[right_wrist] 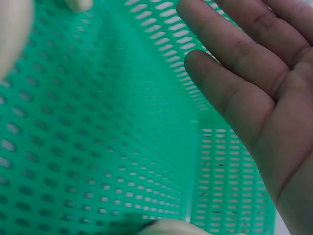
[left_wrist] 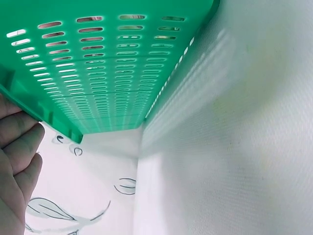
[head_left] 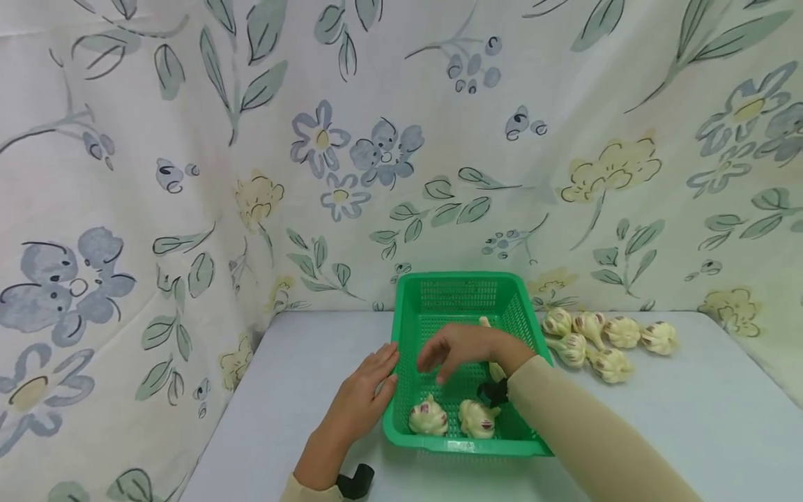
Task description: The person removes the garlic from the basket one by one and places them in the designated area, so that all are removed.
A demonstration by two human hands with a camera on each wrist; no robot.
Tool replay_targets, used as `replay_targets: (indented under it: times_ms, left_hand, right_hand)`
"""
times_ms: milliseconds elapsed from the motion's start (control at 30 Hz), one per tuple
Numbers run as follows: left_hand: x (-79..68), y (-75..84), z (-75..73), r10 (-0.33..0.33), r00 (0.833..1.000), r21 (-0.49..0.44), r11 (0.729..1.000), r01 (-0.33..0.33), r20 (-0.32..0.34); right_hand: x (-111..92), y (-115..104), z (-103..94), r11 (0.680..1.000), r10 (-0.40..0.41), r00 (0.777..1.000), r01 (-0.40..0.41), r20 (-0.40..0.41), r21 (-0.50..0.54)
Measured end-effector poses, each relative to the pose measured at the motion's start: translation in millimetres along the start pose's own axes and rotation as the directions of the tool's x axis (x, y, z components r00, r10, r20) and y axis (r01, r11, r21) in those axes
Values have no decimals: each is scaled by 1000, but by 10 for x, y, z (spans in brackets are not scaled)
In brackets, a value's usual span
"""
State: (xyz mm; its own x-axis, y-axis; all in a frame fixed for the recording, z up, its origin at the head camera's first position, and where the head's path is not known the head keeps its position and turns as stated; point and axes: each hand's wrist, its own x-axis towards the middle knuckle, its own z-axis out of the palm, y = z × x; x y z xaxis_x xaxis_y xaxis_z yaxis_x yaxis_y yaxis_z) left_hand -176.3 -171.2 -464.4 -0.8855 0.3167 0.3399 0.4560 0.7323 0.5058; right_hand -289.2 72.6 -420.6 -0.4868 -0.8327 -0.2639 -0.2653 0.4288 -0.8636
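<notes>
A green plastic basket [head_left: 467, 446] with slotted walls stands on the table. My left hand [head_left: 360, 397] rests its straight fingers against the basket's left rim; in the left wrist view its fingers [left_wrist: 22, 139] touch that rim from outside. Over the inside of the basket hovers my right hand [head_left: 467, 346], fingers loosely bent and holding nothing. The right wrist view shows its fingers [right_wrist: 234, 93] extended and bare. Near the basket's front wall lie two garlic bulbs, a left one [head_left: 429, 417] and a right one [head_left: 478, 419]. More garlic [head_left: 497, 371] is partly hidden behind the right hand.
To the right of the basket, several garlic bulbs [head_left: 611, 365] lie grouped on the white table [head_left: 709, 411]. A floral cloth [head_left: 439, 160] hangs behind the table and along its left side. A dark wrist device [head_left: 356, 481] sits at the left cuff.
</notes>
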Motion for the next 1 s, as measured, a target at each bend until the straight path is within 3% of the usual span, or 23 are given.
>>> replay_targets:
  times_ms: [267,733,1000]
  left_hand:
    - [-62,-12,32,-7,1000,-1,1000,7,11]
    - [6,19,-33,3,1000,5,1000,-3,-11]
    - [8,23,-30,3,1000,-11,1000,-3,-2]
  right_hand:
    - [39,78,161,994,72,994,-65,78,-91]
    - [83,-36,143,984,143,963,-112,230,-139]
    - [87,-38,162,971,170,946,-113,276,-211]
